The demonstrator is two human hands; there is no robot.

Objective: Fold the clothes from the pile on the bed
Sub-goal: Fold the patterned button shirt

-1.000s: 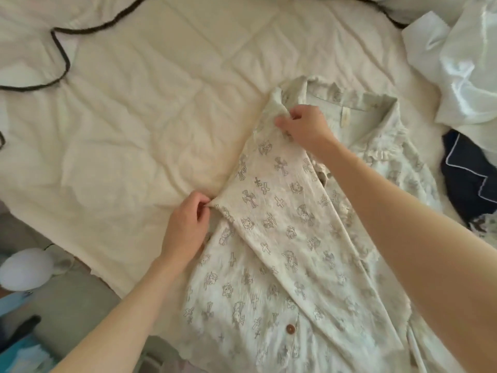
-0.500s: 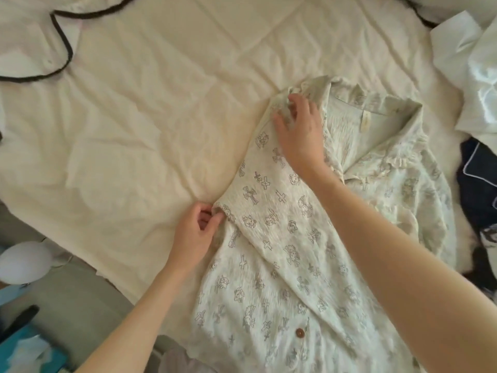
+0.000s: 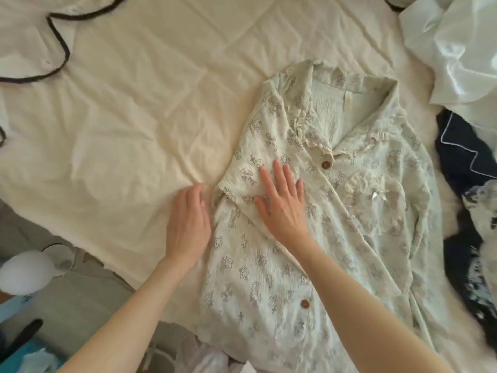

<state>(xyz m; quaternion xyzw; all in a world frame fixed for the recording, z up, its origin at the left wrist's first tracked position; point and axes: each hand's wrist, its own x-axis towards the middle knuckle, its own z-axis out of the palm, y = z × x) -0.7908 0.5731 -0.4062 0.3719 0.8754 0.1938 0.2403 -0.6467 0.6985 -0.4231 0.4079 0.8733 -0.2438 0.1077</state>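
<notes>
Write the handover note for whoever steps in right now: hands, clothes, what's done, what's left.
Left hand: open, flat on the bedsheet just beside the shirt's left edge, holding nothing.
Right hand: open, palm pressing the folded-in sleeve flat.
Printed shirt: front up, buttoned, collar away from you, lying on the bed.
Done: the sleeve on your left is folded in over the front.
Left: the opposite side is not yet folded in, then fold the shirt up. The white garment and dark garment to the right are unfolded.
</notes>
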